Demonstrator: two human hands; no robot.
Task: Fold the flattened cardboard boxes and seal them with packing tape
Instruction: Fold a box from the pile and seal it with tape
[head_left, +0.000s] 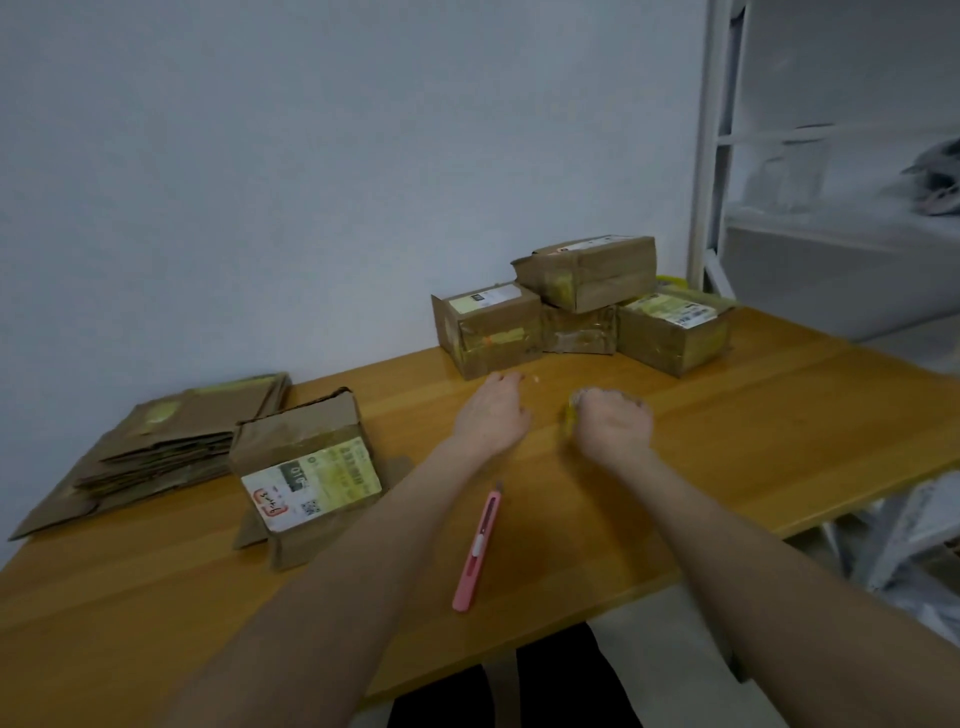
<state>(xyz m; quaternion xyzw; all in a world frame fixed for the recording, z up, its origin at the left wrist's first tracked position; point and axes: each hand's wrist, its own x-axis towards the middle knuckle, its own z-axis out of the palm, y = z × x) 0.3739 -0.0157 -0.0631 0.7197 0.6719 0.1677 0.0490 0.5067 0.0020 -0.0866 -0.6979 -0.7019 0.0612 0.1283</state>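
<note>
Fingers (626, 401) of right hand (613, 423) curled tight, knuckles up, wrapped round a yellowish thing (568, 415) peeking out at the hand's 9 o'clock edge; too hidden and blurred to name further. Fingers (501, 382) of left hand (491, 410) stretched forward and close together, palm down, low over the desk (753, 441); touching the wood or just above it, cannot tell. Hands side by side, near but apart, at desk centre.

Stack of flattened cardboard boxes (171, 441) well apart from both hands, at 9 o'clock, by the desk's left edge. Just beside it, toward the hands, a half-folded box (306, 467) with a printed label facing the camera, flaps splayed underneath and one end flap standing open at the top.

At 12 to 1 o'clock from the fingers, against the wall, a cluster of taped boxes: left box (488, 327) near the left fingertips, middle box (576, 328) behind, right box (675, 335), and a top box (587, 270) resting tilted across them. Small pale scrap (535, 379) on the wood just beside the left fingertips.

At 6 o'clock, between the forearms, a pink utility knife (478, 551) lying flat, blade end pointing toward 12. White metal shelf frame (709, 156) at far 2 o'clock.
</note>
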